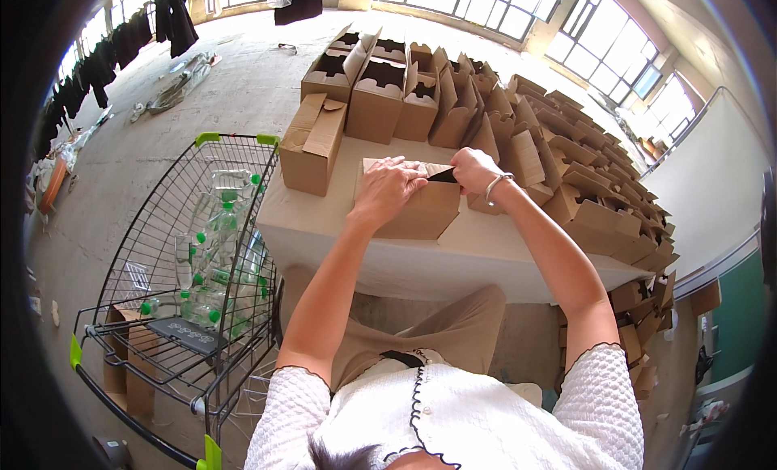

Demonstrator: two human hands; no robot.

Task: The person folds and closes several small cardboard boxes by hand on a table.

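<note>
A cardboard box (419, 218) lies on the pale cloth-covered table in front of me. My left hand (388, 188) rests flat on its top flaps, fingers spread a little. At the right end of the top, my right hand (476, 171), with a silver bangle at the wrist, pinches the flap's edge. A dark gap shows between the flap and the box between my hands. What is inside cannot be seen. Left of this box stands another cardboard box (308, 166) with its top flaps folded over.
Many open-topped cardboard boxes (373, 109) stand along the table's (303, 224) back and right side. A wire shopping cart (200, 139) with plastic bottles (227, 221) is close on the left. More cardboard boxes (628, 294) are piled low at right.
</note>
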